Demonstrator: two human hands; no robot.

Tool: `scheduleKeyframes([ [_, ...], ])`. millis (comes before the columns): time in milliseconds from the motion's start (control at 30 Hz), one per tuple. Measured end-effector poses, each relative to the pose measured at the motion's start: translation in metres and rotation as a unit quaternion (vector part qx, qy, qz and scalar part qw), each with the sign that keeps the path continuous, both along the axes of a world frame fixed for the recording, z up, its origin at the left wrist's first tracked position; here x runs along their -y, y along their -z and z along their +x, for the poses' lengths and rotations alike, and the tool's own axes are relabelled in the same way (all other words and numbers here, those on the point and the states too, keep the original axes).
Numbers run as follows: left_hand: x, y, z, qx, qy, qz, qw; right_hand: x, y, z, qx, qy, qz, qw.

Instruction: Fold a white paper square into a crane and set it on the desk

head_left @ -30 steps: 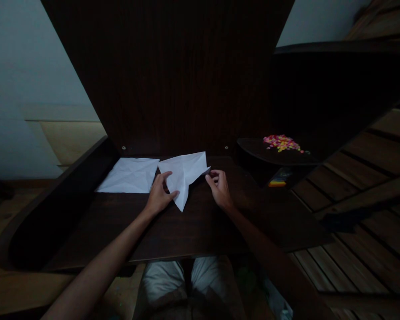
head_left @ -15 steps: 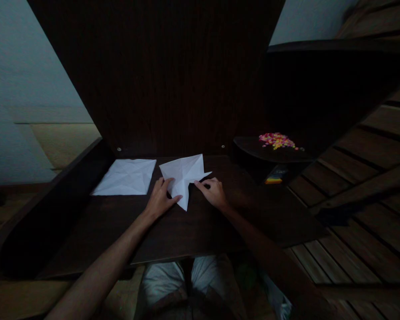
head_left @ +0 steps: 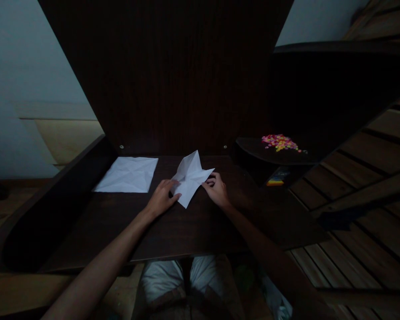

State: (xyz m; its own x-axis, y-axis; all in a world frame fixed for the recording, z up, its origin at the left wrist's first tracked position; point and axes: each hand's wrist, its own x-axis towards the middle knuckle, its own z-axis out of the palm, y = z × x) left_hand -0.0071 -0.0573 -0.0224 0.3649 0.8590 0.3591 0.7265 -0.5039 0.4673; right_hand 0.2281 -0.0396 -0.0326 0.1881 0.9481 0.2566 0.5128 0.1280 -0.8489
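A creased white sheet of paper (head_left: 192, 177), partly folded with raised points, stands on the dark desk between my hands. My left hand (head_left: 163, 196) grips its left side, the thumb lying near the lower corner and the fingers at the edge. My right hand (head_left: 216, 189) pinches the paper's right point between thumb and fingers. Left of it, a second white paper (head_left: 128, 174) lies flat, marked with fold lines, touched by neither hand.
Small pink and yellow pieces (head_left: 280, 142) lie heaped on a low corner shelf (head_left: 253, 149) at the right. Beneath that shelf sits an object with a yellow-orange band (head_left: 275, 182). A dark raised side panel (head_left: 49, 209) borders the desk's left end.
The folded paper has changed shape: its upper left part has drawn inward and its right side has opened out. Both hands stay on it, the right one shifted slightly.
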Motion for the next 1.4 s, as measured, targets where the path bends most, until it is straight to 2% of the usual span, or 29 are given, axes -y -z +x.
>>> scheduleKeyframes([
  [167, 0.000, -0.002, 0.000, 0.017, -0.018, -0.019, 1.000, 0.003, -0.001, 0.003, 0.028, 0.012, 0.018, 0.999],
  [400, -0.001, -0.007, -0.002, 0.025, -0.064, -0.062, 0.996, 0.008, -0.009, 0.000, 0.198, 0.006, 0.018, 0.980],
  [600, -0.007, -0.003, -0.007, 0.041, -0.080, -0.060, 0.994, 0.008, -0.007, 0.003, 0.233, 0.019, 0.015, 0.972],
  [800, -0.009, -0.002, -0.008, 0.071, -0.060, -0.070, 0.993, 0.003, 0.000, 0.008, 0.174, 0.014, 0.018, 0.985],
  [1033, -0.004, -0.001, -0.004, 0.163, -0.042, -0.079, 0.983, 0.006, -0.006, 0.003, 0.034, -0.036, 0.093, 0.994],
  [1200, -0.001, -0.003, -0.002, 0.181, -0.019, -0.098, 0.978, 0.004, -0.005, 0.003, -0.021, -0.029, 0.056, 0.998],
  [1333, -0.001, -0.003, -0.002, 0.183, -0.027, -0.105, 0.977, -0.007, 0.003, 0.005, -0.138, -0.025, 0.013, 0.990],
  [1400, -0.002, -0.003, -0.003, 0.182, -0.027, -0.110, 0.977, -0.011, 0.004, 0.005, -0.192, -0.054, -0.022, 0.980],
])
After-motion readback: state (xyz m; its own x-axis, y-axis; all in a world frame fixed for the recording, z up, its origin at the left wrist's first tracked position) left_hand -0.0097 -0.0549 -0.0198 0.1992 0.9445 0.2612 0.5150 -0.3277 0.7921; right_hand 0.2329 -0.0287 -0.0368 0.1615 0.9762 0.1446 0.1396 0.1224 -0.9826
